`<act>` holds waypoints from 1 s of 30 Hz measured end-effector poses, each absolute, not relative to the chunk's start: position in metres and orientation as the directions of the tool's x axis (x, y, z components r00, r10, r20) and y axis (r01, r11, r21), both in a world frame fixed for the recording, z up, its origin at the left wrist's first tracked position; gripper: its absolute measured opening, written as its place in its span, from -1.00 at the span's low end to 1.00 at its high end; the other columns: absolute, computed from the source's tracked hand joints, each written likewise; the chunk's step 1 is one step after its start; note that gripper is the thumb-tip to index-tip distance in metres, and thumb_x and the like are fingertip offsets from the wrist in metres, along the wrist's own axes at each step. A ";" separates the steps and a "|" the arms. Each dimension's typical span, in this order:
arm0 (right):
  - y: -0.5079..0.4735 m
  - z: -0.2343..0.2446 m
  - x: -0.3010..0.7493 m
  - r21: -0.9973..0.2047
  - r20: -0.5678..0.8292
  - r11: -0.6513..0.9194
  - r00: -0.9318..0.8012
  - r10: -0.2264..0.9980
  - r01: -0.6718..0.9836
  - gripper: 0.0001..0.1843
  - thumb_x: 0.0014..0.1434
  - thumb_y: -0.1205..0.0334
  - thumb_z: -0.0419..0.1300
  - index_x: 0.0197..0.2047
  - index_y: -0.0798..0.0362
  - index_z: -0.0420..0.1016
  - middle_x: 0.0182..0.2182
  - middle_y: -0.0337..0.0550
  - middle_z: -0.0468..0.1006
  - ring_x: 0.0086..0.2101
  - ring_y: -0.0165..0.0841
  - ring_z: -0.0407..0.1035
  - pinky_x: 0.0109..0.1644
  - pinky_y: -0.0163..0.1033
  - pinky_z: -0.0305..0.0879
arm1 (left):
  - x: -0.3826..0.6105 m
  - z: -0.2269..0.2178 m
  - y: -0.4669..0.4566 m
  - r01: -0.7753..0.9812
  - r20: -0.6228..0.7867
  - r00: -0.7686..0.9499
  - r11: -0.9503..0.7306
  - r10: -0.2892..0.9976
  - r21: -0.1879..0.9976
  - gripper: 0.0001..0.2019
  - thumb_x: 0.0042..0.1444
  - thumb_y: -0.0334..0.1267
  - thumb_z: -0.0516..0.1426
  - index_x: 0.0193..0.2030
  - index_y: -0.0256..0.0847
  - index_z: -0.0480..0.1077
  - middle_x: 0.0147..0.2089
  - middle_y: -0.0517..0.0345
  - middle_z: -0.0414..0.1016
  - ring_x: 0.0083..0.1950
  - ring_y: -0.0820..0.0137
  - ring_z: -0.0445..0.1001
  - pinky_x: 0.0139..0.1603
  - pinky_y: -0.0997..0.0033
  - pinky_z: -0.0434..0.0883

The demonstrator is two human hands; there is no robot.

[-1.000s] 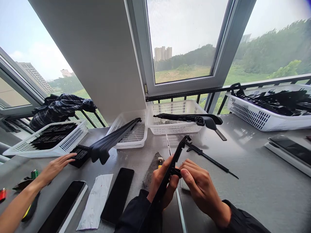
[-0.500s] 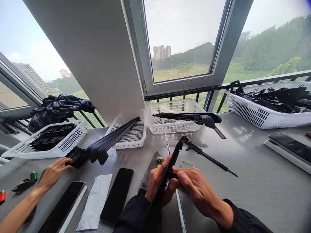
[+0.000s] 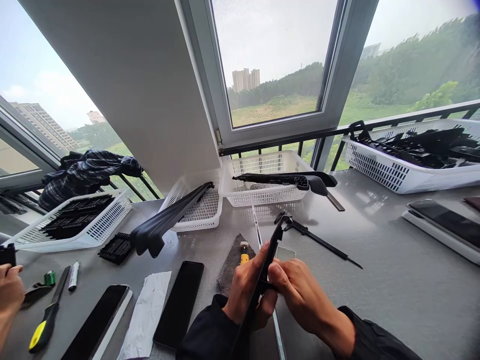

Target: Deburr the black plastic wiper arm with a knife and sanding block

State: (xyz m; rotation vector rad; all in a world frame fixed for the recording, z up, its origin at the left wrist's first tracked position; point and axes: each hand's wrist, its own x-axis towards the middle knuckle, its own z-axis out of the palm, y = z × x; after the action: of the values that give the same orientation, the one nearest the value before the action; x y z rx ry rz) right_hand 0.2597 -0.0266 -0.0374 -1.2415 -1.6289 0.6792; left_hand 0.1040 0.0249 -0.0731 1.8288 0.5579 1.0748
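My left hand [image 3: 249, 282] is wrapped round a long, narrow black plastic part [image 3: 267, 260] that stands up at a slant, its hooked tip pointing away from me. My right hand [image 3: 305, 295] pinches a small black piece [image 3: 265, 285] that juts from the side of that part; whether it is separate or attached I cannot tell. Beyond the hands lies a black caliper [image 3: 318, 240]. Just left of them, a yellow-handled tool [image 3: 244, 254] rests on a grey cloth [image 3: 229, 267]. A metal strip [image 3: 277, 330] runs under my hands.
A co-worker's hand [image 3: 11, 290] holds a dark piece at the far left. White baskets [image 3: 197, 223] with black parts line the window side. Nearer lie a black phone [image 3: 180, 302], white paper [image 3: 146, 315], another phone [image 3: 95, 322], a marker [image 3: 74, 276] and a yellow-black-handled tool [image 3: 48, 315].
The co-worker's hand has moved left from the black comb-like parts by the basket, uncovering the marker and the yellow-black-handled tool. My hands keep nearly the same hold; the view has shifted slightly.
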 end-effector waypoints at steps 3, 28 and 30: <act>-0.026 -0.038 0.259 -0.870 0.320 0.288 0.015 0.947 0.401 -0.16 0.50 -0.50 -0.29 -0.54 -0.01 0.13 -0.61 -0.30 0.18 -0.57 -0.44 0.04 -0.44 -0.23 -0.09 | 0.107 -0.071 0.028 -0.081 0.595 0.588 -0.692 0.548 0.717 -0.26 0.41 -0.22 0.10 0.69 -0.01 0.03 0.21 -0.10 0.65 0.02 0.07 0.72 0.10 0.03 0.64; -0.012 -0.034 0.286 -0.993 -0.065 -0.038 0.255 0.965 -0.108 -0.05 0.06 -0.89 -0.16 -0.61 -0.09 0.11 -0.67 -0.38 0.01 -0.63 -0.51 -0.15 -0.59 -0.28 -0.24 | 0.115 -0.064 0.029 -0.066 0.805 0.499 -0.912 0.321 0.405 -0.31 0.58 0.06 -0.08 0.67 -0.29 0.03 -0.11 -0.18 0.72 -0.32 0.19 0.71 -0.40 0.21 0.66; -0.011 -0.033 0.287 -0.993 -0.060 -0.033 0.249 0.967 -0.113 -0.05 0.07 -0.88 -0.15 -0.61 -0.09 0.10 -0.68 -0.39 -0.01 -0.64 -0.51 -0.17 -0.60 -0.28 -0.25 | 0.116 -0.065 0.029 -0.080 0.805 0.495 -0.905 0.328 0.418 -0.31 0.58 0.07 -0.08 0.67 -0.30 0.05 -0.16 -0.14 0.71 -0.37 0.21 0.69 -0.42 0.20 0.66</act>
State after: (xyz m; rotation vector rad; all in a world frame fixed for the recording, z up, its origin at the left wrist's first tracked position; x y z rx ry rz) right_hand 0.2874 -0.0110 -0.0334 -1.2732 -0.9210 1.1019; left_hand 0.1156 0.0291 -0.0654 2.3413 0.2063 1.3860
